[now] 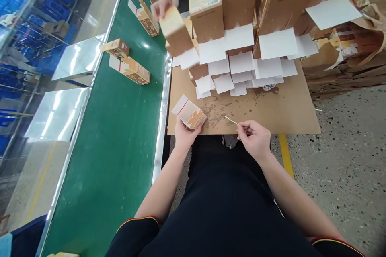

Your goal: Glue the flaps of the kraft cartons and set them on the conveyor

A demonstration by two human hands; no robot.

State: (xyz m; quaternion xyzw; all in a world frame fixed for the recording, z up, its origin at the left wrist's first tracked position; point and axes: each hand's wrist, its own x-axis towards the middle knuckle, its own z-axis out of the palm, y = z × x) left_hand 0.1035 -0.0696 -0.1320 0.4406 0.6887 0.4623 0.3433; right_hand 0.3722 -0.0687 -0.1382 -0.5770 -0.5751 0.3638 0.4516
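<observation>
My left hand [187, 136] is closed around a small tan carton [193, 115] whose white flap with a red stripe stands open at the upper left. The carton is tilted over the cardboard sheet [289, 108] near its left front corner. To the right, my right hand [255, 136] pinches a thin cotton swab [231, 120] between thumb and fingers. The swab's tip points left towards the carton, apart from it. Dark smears mark the sheet between the hands and the stacked cartons [206, 20].
Stacked cartons with white flaps hanging out fill the sheet's far side. A co-worker's hand [165, 5] holds another carton [175, 30], blurred. Several open cartons [137, 71] stand on the green conveyor belt [120, 128] at left. Brown paper [370, 36] lies at the right.
</observation>
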